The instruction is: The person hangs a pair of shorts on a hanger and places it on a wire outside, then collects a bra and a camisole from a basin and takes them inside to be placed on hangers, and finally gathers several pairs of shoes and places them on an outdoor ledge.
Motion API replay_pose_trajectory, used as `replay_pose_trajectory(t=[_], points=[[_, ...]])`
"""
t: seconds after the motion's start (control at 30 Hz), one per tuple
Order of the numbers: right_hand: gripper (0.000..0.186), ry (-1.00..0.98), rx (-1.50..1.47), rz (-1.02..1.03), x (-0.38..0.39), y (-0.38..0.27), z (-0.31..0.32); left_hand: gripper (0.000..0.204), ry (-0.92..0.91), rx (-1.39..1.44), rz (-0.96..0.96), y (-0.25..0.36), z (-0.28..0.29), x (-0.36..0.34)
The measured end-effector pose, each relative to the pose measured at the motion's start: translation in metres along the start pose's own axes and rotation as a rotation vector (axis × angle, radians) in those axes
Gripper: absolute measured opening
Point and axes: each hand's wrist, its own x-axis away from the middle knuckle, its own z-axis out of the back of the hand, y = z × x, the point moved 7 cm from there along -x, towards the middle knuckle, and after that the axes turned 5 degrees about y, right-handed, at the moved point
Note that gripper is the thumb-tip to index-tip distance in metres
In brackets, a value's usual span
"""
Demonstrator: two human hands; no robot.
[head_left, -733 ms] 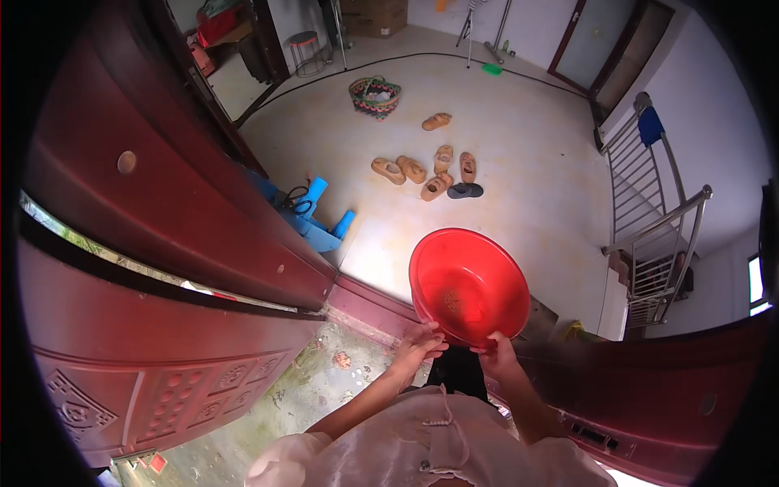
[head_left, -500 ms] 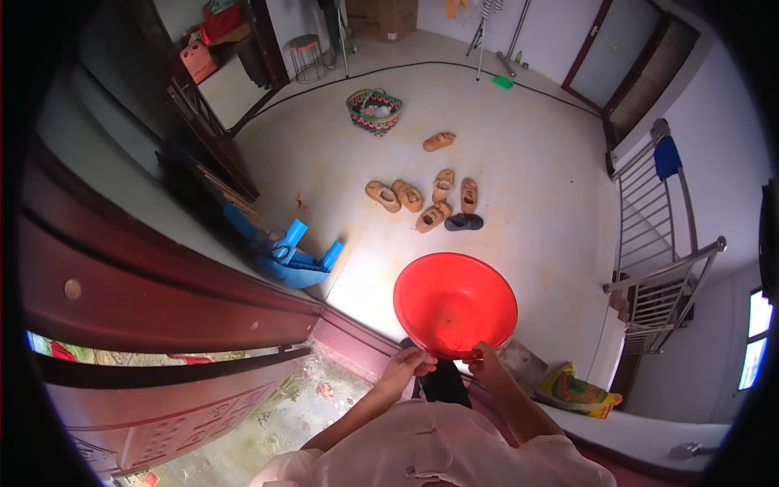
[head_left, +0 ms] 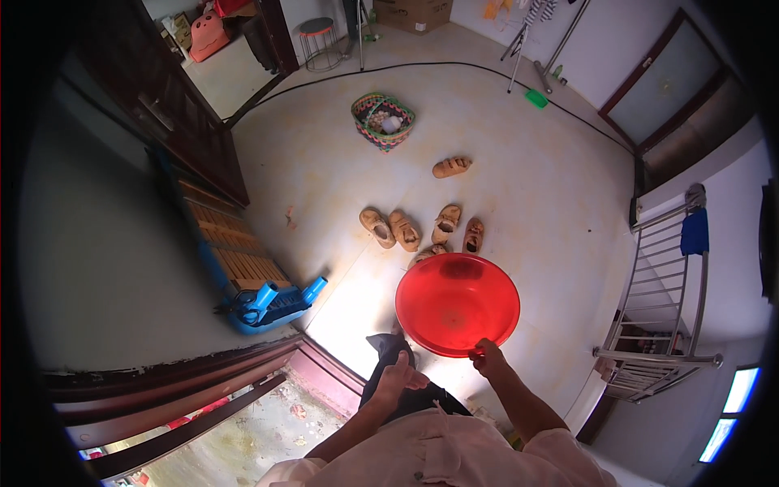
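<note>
A red plastic basin (head_left: 457,304) hangs in front of me over the floor, its inside facing up. My right hand (head_left: 487,359) grips its near rim. Apart from the basin, my left hand (head_left: 395,381) is held low beside my dark trouser leg, thumb raised and fingers loosely stretched, with nothing in it. Beyond the basin lie several brown shoes (head_left: 404,230); the far rim partly hides one of them.
A woven basket (head_left: 385,122) with pale items stands farther off. On the left, a blue-framed slatted piece (head_left: 223,235) leans at the wall. Metal railings (head_left: 653,292) line the right. A black cable (head_left: 454,63) crosses the far floor; a doorway sill (head_left: 329,361) lies at lower left.
My left hand has let go of the basin's rim and dropped lower. The view has moved forward past the sill, and the basin now covers the dark shoe.
</note>
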Motion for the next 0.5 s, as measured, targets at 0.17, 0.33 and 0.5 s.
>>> replay_pose_trajectory(t=[0.17,0.33,0.5], points=[[0.03,0.26,-0.257,-0.192,-0.045,-0.075,0.016,0.067,0.044,0.102,-0.132,0.072,-0.012,-0.069],[0.035,0.213,-0.362,-0.213,-0.1,-0.134,0.057,0.052,0.07,0.065,-0.2,0.12,-0.039,-0.129],[0.035,0.358,-0.469,-0.181,-0.16,-0.192,0.105,0.03,0.158,0.045,-0.207,0.163,-0.058,-0.159]])
